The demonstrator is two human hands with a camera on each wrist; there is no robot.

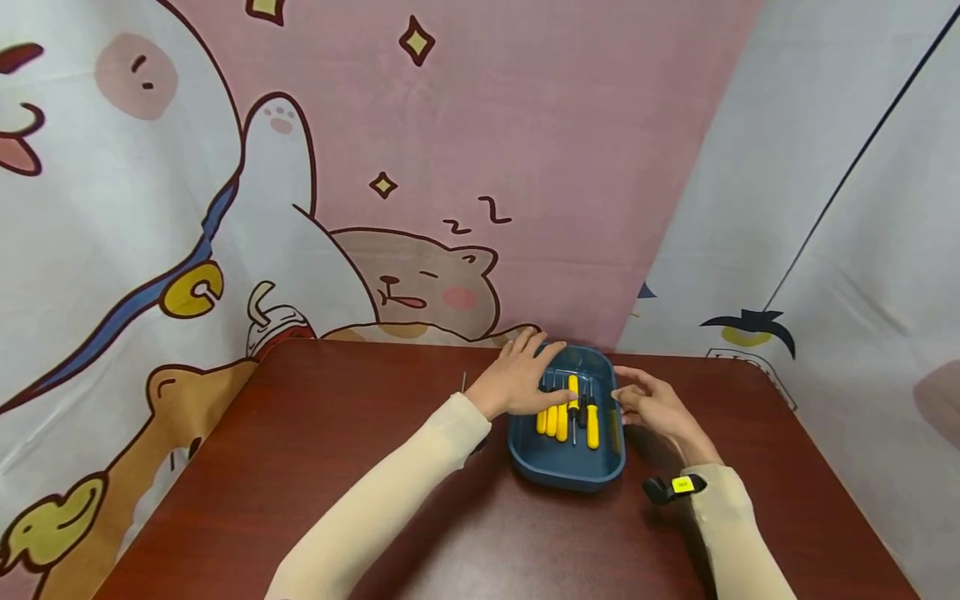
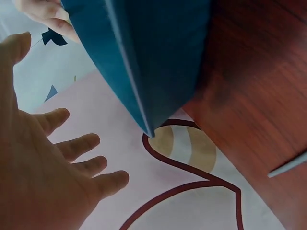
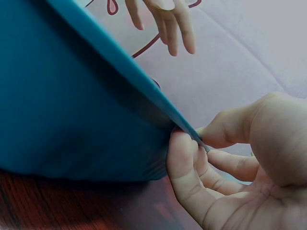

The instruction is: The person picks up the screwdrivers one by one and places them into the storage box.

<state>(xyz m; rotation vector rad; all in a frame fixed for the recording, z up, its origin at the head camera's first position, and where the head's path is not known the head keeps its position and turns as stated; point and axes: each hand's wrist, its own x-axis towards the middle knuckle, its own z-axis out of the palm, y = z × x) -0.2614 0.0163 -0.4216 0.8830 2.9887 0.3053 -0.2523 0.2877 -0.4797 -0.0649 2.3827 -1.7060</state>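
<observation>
Tray: a dark blue tray (image 1: 567, 471) sits on the red-brown table (image 1: 315, 467), a little right of centre in the lower half of the head view; its long axis runs from the lower edge of the frame up toward the backdrop.

Screwdrivers: several yellow-handled screwdrivers (image 1: 562, 417) lie side by side in the tray, their long axes along the tray's; the handles sit toward the bottom of the frame and the thin metal shafts point up toward the tray's far end.

My left hand: my left hand (image 1: 520, 379) lies over the tray's upper-left part, fingers straight and spread, holding nothing; the fingertips reach toward the far rim. In the left wrist view my fingers (image 2: 72, 146) show splayed beside the tray's blue wall (image 2: 153, 62).

My right hand: my right hand (image 1: 654, 406) is at the tray's right rim. In the right wrist view my thumb and fingers (image 3: 184, 163) pinch the thin blue rim (image 3: 144, 96) between them.

Backdrop: a pink cartoon cloth (image 1: 480, 150) hangs behind the table, filling the upper frame.

Wrist device: a black band with a yellow tag (image 1: 675, 487) sits on my right wrist.
</observation>
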